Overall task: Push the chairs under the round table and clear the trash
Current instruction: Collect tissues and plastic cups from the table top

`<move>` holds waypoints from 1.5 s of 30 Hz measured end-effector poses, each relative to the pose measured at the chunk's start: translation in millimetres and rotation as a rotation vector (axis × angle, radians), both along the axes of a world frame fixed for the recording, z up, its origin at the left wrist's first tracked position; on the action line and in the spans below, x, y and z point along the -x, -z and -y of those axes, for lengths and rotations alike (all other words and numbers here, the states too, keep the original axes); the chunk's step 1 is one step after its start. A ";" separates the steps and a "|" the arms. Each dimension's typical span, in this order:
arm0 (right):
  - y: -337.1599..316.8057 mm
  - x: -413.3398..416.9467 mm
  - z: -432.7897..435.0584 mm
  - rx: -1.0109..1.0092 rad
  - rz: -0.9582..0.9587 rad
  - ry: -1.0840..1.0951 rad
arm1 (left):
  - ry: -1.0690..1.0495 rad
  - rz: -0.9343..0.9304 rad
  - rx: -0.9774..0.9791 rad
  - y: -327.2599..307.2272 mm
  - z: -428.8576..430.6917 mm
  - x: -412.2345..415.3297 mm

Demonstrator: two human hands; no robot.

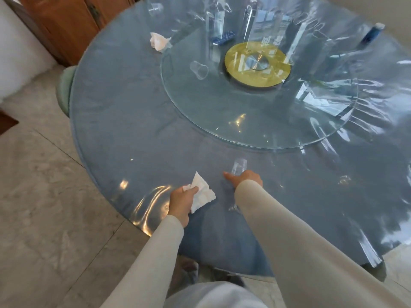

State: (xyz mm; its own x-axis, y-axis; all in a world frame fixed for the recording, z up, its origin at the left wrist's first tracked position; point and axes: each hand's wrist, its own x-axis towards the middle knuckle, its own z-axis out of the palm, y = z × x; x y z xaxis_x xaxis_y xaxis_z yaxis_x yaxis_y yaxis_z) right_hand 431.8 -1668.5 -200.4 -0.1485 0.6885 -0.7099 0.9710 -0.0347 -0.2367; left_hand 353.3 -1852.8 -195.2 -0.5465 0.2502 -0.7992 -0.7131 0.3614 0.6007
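Observation:
My left hand point(181, 202) is shut on a crumpled white tissue point(201, 192) near the front edge of the round blue table point(133, 130). My right hand point(245, 178) reaches to a clear plastic cup point(239, 166) standing just beyond it; the fingers wrap its base. A second crumpled tissue point(159, 41) lies at the far left of the table. Another clear cup point(199, 70) lies on its side on the glass turntable point(244, 121). A third cup point(154, 8) lies at the far edge. A green chair point(64, 90) is tucked under the table's left side.
A yellow disc point(258, 63) marks the turntable's centre. A blue-and-white packet point(372, 33) lies at the far right and a small blue packet point(223, 38) near the middle. A wooden cabinet point(66, 23) stands behind the table at left. Marble floor point(44, 207) runs along the left.

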 end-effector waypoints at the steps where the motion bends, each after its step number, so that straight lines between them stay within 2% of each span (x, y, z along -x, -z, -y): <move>1: 2.5 1.9 -1.2 -0.014 -0.011 0.002 | -0.025 0.013 0.003 2.4 2.4 1.1; 5: 4.3 -1.5 -11.4 -0.032 -0.097 0.054 | -0.062 0.036 0.002 2.6 2.0 2.1; 10: -19.8 -25.7 -26.7 -0.103 -0.408 0.130 | -0.113 0.039 -0.069 -6.3 -13.6 6.6; 13: -43.4 -53.5 -32.7 -0.138 -0.495 0.082 | -0.093 0.056 -0.121 -11.9 -22.9 4.4; 18: -86.0 -94.9 -23.8 -0.151 -0.541 -0.061 | 0.025 -0.018 -0.068 -8.6 -32.3 -8.5; 22: -97.4 -110.8 -5.6 -0.221 -0.470 -0.240 | 0.068 -0.047 -0.082 -4.0 -32.0 -16.2; 27: -79.9 -107.3 16.2 -0.264 -0.330 -0.467 | 0.080 -0.031 -0.093 -2.2 -24.0 -19.1; 36: -33.5 -104.5 38.2 -0.222 -0.174 -0.498 | 0.075 -0.054 -0.057 7.0 -16.1 -24.0; 45: -18.0 -98.3 37.2 -0.230 -0.184 -0.547 | 0.059 -0.065 0.027 5.5 -1.6 -41.3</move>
